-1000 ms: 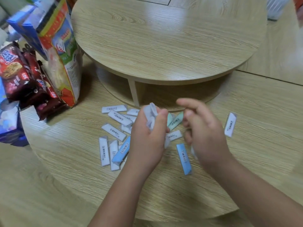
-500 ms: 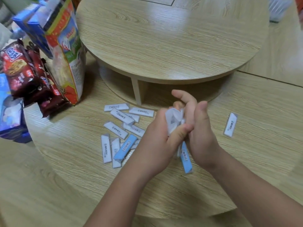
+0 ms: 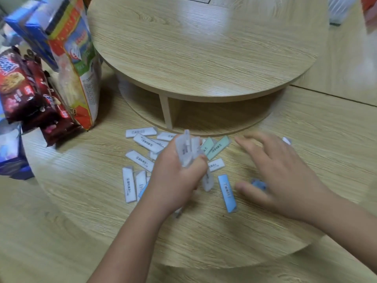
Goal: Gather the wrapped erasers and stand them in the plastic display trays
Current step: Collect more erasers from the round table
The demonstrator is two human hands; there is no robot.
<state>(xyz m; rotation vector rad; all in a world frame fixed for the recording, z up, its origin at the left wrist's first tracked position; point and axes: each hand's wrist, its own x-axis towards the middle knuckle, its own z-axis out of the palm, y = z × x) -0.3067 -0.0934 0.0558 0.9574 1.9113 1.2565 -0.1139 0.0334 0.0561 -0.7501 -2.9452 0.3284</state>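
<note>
Several wrapped erasers, white, blue and green, lie scattered on the lower round wooden tier [image 3: 81, 201]. My left hand [image 3: 175, 176] grips a bunch of white wrapped erasers [image 3: 186, 150], standing up out of the fist. My right hand [image 3: 281, 172] is spread flat with straight fingers, blurred, just above the tier to the right. A blue eraser [image 3: 227, 193] lies between the hands, and another blue one [image 3: 258, 183] shows under the right palm. Two green erasers [image 3: 214, 148] lie behind the left hand. One white eraser [image 3: 286, 140] peeks out beyond the right fingers. No display tray is recognisable.
A raised round wooden tier [image 3: 204, 48] stands behind the erasers on a short post [image 3: 166, 111]. Snack bags [image 3: 75, 64] and dark red biscuit packs [image 3: 26, 92] crowd the left. A blue box [image 3: 12, 158] sits at the far left edge. A clear plastic thing [image 3: 338, 9] is at the top right.
My right hand has left the bunch and swung out to the right, fingers spread. My left hand keeps the bunch of erasers and has shifted slightly left.
</note>
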